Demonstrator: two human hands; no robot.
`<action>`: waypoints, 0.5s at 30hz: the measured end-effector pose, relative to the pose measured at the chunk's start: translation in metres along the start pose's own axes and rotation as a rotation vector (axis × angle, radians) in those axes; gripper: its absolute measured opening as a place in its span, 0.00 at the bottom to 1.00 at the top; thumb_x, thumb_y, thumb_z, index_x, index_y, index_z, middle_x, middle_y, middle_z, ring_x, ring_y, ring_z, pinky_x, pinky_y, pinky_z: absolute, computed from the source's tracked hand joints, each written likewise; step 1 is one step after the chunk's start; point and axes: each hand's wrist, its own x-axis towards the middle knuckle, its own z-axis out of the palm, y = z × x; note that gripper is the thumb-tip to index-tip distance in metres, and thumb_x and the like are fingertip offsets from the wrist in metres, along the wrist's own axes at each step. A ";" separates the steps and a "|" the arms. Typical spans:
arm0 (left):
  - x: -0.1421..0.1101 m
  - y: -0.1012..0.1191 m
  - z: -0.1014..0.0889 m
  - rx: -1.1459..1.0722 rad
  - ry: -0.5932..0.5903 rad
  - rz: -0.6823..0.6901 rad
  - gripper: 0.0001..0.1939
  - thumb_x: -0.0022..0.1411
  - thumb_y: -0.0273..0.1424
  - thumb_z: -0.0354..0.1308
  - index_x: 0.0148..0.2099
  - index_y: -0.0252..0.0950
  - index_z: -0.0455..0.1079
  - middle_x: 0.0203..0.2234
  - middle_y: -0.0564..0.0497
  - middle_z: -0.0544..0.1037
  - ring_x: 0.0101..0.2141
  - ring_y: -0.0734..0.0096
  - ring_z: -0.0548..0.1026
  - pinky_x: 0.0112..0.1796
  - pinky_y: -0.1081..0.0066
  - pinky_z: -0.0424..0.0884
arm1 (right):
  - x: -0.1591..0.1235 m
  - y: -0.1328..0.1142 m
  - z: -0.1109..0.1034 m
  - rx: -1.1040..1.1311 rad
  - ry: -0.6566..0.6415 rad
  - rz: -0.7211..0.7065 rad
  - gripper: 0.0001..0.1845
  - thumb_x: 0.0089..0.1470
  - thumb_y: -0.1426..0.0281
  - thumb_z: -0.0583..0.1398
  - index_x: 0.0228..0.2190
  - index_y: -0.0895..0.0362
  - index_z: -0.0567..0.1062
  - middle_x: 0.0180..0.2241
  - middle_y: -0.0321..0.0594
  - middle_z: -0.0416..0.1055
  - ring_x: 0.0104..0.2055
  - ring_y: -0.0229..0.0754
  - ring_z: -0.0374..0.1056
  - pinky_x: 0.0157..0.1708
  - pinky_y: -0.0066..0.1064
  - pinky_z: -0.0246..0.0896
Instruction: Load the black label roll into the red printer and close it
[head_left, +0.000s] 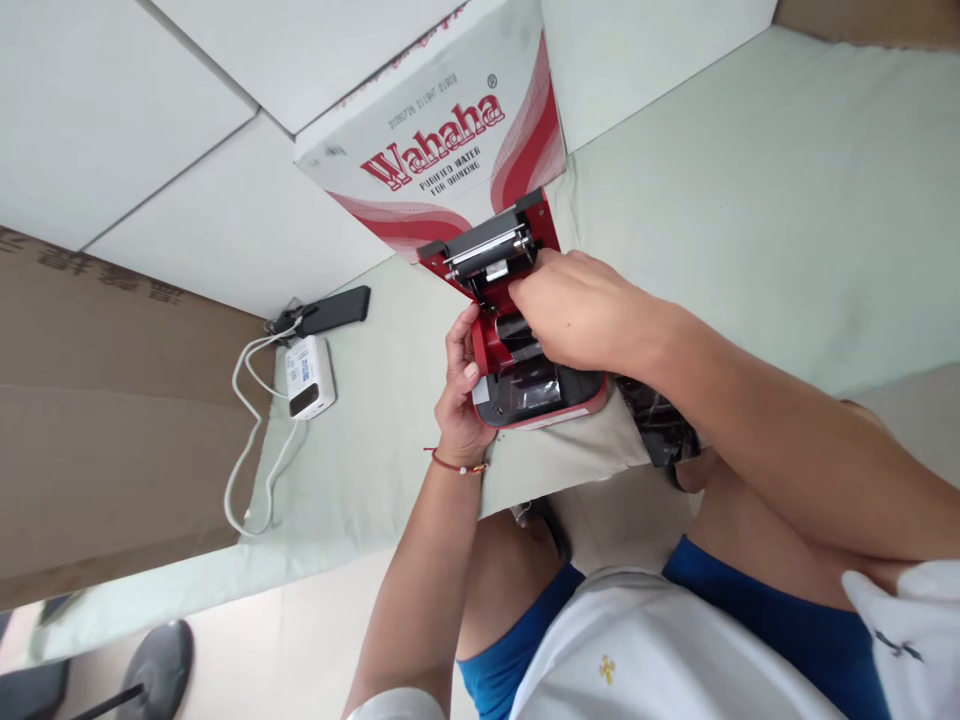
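1. near the front edge of the cloth-covered table point(405, 410), the red device point(492, 348) lies open before me, its raised lid point(480, 237) standing toward the white carton point(450, 130). whether lid and carton touch, i cannot tell.
2. with my left hand point(454, 400) i grasp the left side of the device, the thumb nearer to me and the fingers further back. if this hold becomes loose, i think the device could turn on the cloth, because i see no other support against a sideways push.
3. my right hand point(581, 310) reaches over the inside, close to the lid. its fingertips are hidden, so i cannot say if they pinch something or only touch.
4. a too strong push there might bend the metal parts beside the roller point(487, 258), or bring the lid down onto my fingers. the cause would be pressing where the eye does not reach.
5. the shiny dark film point(531, 390) in the front part could become creased, should my right hand drag across it.
6. below my right forearm, black plastic point(664, 425) is at the table edge; a careless elbow could perhaps sweep it off.
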 end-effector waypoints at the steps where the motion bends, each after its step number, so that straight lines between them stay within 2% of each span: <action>1: 0.000 0.000 0.000 -0.021 0.000 0.002 0.34 0.61 0.48 0.71 0.68 0.51 0.74 0.68 0.49 0.76 0.72 0.44 0.70 0.75 0.46 0.64 | -0.008 0.001 -0.007 0.043 -0.009 0.024 0.13 0.66 0.77 0.59 0.48 0.61 0.82 0.52 0.55 0.81 0.52 0.53 0.76 0.49 0.39 0.65; 4: 0.001 -0.002 -0.001 -0.068 -0.012 0.013 0.36 0.61 0.44 0.71 0.70 0.54 0.71 0.69 0.50 0.75 0.72 0.47 0.70 0.74 0.46 0.64 | -0.036 0.018 -0.036 0.202 0.024 0.030 0.14 0.68 0.72 0.62 0.52 0.57 0.83 0.52 0.44 0.82 0.49 0.46 0.77 0.48 0.36 0.65; 6: 0.002 -0.003 -0.002 -0.064 -0.017 0.017 0.36 0.61 0.44 0.72 0.70 0.56 0.71 0.70 0.51 0.74 0.72 0.48 0.70 0.74 0.46 0.65 | -0.054 0.043 -0.053 0.224 0.110 0.073 0.16 0.68 0.71 0.62 0.55 0.54 0.83 0.51 0.38 0.83 0.48 0.44 0.76 0.49 0.37 0.64; 8: 0.003 -0.003 -0.003 -0.043 -0.014 0.009 0.36 0.60 0.45 0.72 0.70 0.55 0.72 0.69 0.51 0.74 0.72 0.48 0.70 0.74 0.48 0.65 | -0.065 0.077 -0.061 0.180 0.123 0.207 0.17 0.68 0.71 0.64 0.55 0.52 0.84 0.49 0.36 0.84 0.47 0.44 0.76 0.48 0.40 0.62; 9: 0.003 -0.002 -0.004 -0.028 -0.012 0.006 0.36 0.60 0.46 0.71 0.70 0.54 0.72 0.69 0.50 0.74 0.72 0.48 0.70 0.74 0.48 0.65 | -0.069 0.094 -0.059 0.138 0.079 0.274 0.17 0.67 0.70 0.66 0.55 0.51 0.84 0.49 0.37 0.84 0.46 0.44 0.76 0.47 0.41 0.62; 12: 0.003 -0.001 -0.006 0.016 -0.011 0.009 0.36 0.60 0.49 0.71 0.69 0.52 0.73 0.67 0.48 0.75 0.72 0.45 0.69 0.74 0.47 0.65 | -0.069 0.133 -0.041 -0.027 -0.201 0.507 0.15 0.67 0.73 0.65 0.53 0.56 0.85 0.47 0.49 0.83 0.44 0.49 0.75 0.45 0.43 0.65; 13: 0.003 0.000 -0.006 0.026 -0.011 0.012 0.36 0.60 0.49 0.71 0.69 0.52 0.73 0.67 0.48 0.75 0.72 0.44 0.69 0.73 0.47 0.65 | -0.068 0.139 -0.033 -0.063 -0.270 0.559 0.15 0.67 0.74 0.64 0.52 0.58 0.85 0.46 0.51 0.83 0.43 0.51 0.75 0.43 0.44 0.65; 15: 0.003 0.002 -0.005 0.037 -0.007 0.012 0.36 0.59 0.49 0.71 0.68 0.51 0.74 0.67 0.48 0.76 0.72 0.44 0.69 0.73 0.47 0.66 | -0.064 0.142 -0.020 -0.088 -0.322 0.597 0.17 0.65 0.74 0.63 0.53 0.57 0.85 0.45 0.53 0.82 0.41 0.54 0.75 0.40 0.45 0.66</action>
